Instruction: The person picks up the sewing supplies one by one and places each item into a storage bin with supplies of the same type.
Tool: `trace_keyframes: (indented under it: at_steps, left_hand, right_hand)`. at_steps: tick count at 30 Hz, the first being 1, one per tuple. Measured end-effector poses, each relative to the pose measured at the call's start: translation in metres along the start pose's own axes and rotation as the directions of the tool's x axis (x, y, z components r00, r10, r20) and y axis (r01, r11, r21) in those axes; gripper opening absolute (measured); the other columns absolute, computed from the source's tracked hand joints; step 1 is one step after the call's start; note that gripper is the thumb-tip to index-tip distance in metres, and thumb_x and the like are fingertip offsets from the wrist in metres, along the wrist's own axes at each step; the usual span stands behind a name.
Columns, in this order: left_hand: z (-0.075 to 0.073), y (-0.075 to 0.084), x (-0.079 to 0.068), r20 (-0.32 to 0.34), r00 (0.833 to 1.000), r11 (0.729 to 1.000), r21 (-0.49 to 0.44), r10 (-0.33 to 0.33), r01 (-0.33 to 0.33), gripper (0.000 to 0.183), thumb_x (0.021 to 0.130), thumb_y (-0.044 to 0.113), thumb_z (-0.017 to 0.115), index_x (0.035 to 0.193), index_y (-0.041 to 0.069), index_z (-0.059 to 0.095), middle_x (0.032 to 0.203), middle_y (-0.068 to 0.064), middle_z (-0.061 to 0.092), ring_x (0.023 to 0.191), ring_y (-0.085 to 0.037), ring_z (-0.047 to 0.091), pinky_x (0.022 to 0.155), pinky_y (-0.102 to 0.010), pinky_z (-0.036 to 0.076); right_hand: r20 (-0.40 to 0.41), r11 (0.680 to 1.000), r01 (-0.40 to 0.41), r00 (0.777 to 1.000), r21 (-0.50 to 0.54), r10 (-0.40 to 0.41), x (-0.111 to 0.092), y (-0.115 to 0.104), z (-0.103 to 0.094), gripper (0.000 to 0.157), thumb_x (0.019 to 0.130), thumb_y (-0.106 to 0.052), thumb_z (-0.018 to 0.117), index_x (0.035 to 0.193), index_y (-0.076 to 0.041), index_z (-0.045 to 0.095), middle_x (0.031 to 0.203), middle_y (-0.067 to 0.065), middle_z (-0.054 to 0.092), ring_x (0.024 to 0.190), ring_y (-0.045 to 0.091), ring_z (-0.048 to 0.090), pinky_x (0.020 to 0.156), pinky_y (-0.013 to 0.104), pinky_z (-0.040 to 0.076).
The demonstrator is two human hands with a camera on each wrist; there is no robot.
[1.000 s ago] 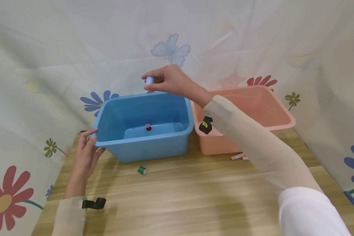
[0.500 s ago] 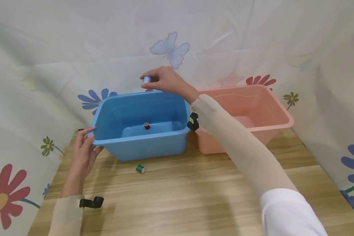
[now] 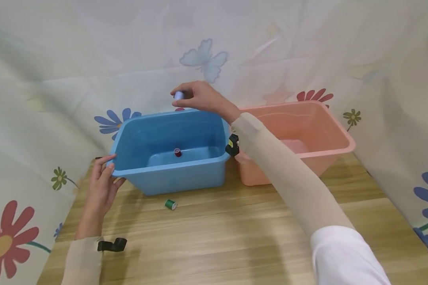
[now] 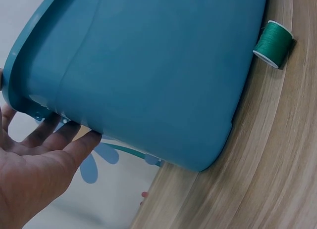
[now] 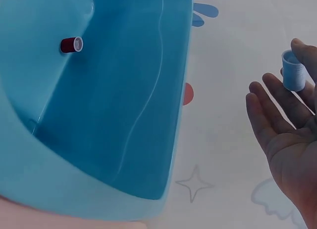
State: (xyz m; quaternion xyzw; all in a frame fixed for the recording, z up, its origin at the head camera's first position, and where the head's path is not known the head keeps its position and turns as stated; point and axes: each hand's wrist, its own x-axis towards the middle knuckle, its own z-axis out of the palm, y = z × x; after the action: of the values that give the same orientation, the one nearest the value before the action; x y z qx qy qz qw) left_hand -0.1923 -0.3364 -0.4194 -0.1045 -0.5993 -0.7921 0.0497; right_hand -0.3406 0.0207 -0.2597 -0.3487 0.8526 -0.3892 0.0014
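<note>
The R hand [image 3: 199, 96] is pinching the lt. blue spool [image 3: 178, 96] btwn thumb & fingers, holding it in the air, higher than the blue bin [image 3: 182, 180] and apart from it. The L hand [image 3: 101, 188] is gripping this bin's rim at the near left corner. Inside, the red spool [image 3: 177, 152] is resting on the bottom. The green spool [image 3: 170, 204] is lying on the table [image 3: 199, 245] in front; the pink bin [image 3: 317, 122] is standing on the R side.
</note>
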Motion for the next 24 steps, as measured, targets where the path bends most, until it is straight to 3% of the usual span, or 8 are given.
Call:
trace_keyframes:
  at_steps: [7, 15, 24]
  left_hand:
    - [-0.004, 0.002, 0.003, 0.02, 1.0, 1.0, -0.013, 0.013, -0.013, 0.041, 0.109, 0.015, 0.047, 0.149, 0.007, 0.039, 0.165, -0.022, 0.008, 0.131, -0.022, 0.055, 0.092, -0.031, 0.055]
    - [-0.006, 0.001, 0.002, 0.016, 1.0, 1.0, 0.001, 0.007, -0.007, 0.041, 0.109, 0.016, 0.047, 0.149, 0.009, 0.04, 0.166, -0.021, 0.008, 0.131, -0.022, 0.055, 0.092, -0.03, 0.055]
    - [-0.003, -0.001, 0.006, 0.03, 0.999, 1.0, 0.014, 0.02, -0.021, 0.042, 0.11, 0.015, 0.045, 0.15, 0.006, 0.038, 0.163, -0.023, 0.013, 0.131, -0.023, 0.056, 0.092, -0.031, 0.055]
  right_hand:
    - [-0.011, 1.0, -0.002, 1.0, 0.004, 0.002, -0.001, 0.002, -0.001, 0.053, 0.094, -0.044, 0.072, 0.139, -0.016, 0.062, 0.124, -0.002, 0.068, 0.106, 0.008, 0.063, 0.092, 0.021, 0.051]
    - [-0.002, 0.999, -0.035, 0.999, 0.022, 0.036, -0.005, 0.008, -0.004, 0.057, 0.094, -0.048, 0.069, 0.142, -0.019, 0.059, 0.138, -0.003, 0.063, 0.122, 0.007, 0.06, 0.1, 0.023, 0.049]
    - [-0.04, 1.0, -0.017, 0.999, 0.021, 0.018, -0.018, 0.005, -0.012, 0.054, 0.094, -0.047, 0.07, 0.139, -0.019, 0.061, 0.135, -0.004, 0.065, 0.12, 0.008, 0.061, 0.097, 0.025, 0.051]
